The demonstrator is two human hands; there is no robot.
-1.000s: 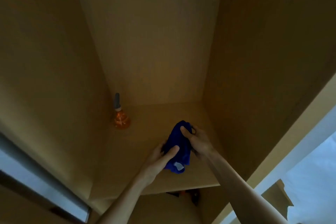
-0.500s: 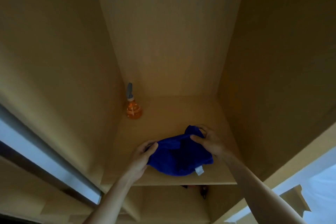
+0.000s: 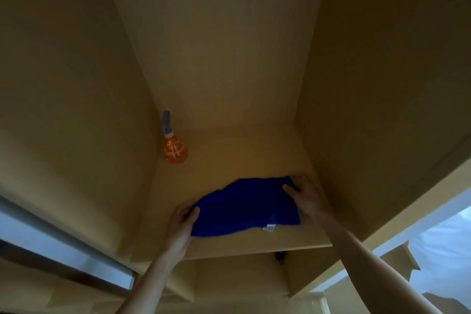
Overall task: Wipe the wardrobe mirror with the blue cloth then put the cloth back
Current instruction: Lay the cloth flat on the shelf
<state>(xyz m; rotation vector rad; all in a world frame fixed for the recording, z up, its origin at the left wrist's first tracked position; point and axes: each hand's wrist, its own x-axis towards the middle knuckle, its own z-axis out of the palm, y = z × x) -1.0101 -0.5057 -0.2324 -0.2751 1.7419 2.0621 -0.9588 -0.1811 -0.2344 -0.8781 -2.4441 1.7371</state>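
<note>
In the head view, a soft, deep-blue cloth [image 3: 244,205] lies spread out on the light wooden wardrobe shelf [image 3: 254,242], low and right of centre in the frame, near the shelf's front edge. A small white label [image 3: 269,228] shows at the cloth's lower right border.

The left hand [image 3: 182,224] comes up from the bottom centre and pinches the cloth's left end, thumb lying on top of the fabric and the fingers tucked at its edge. The right hand [image 3: 304,195] reaches in from the lower right and grips the cloth's upper right corner, thumb on the fabric and fingers curled around the far side.

Left of centre, at the back left corner of the shelf, stands an orange translucent spray bottle with a grey nozzle [image 3: 174,146], upright and well apart from the cloth. A dark small object [image 3: 279,255] beneath the shelf is too dim to identify.
</note>
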